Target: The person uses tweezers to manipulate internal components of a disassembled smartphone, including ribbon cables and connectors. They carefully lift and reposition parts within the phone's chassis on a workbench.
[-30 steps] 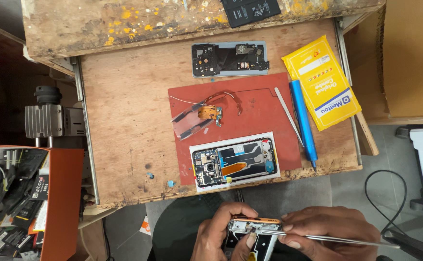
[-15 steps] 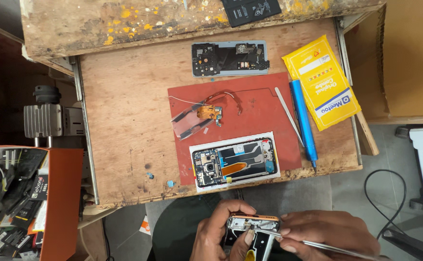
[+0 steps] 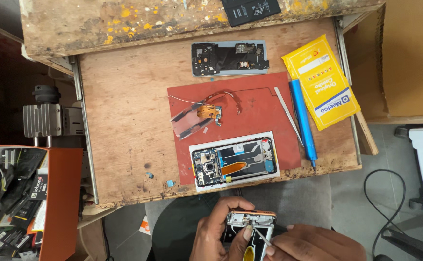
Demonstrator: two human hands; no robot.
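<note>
At six o'clock, low in the view, the left hand (image 3: 221,237) pinches an opened phone frame (image 3: 248,227) at its left edge, the frame's long axis running toward the person and its lower end cut off by the picture's edge, while the right hand (image 3: 313,244), also partly cropped, pinches slim tweezers (image 3: 262,237) whose tip points to about ten o'clock into the frame. Farther out at twelve o'clock, a second opened phone (image 3: 233,162) lies lengthwise left to right on a red mat (image 3: 255,104). Beyond it sit small loose parts too fine to identify, a blue screwdriver (image 3: 302,118) at one o'clock and a grey back cover (image 3: 229,58).
</note>
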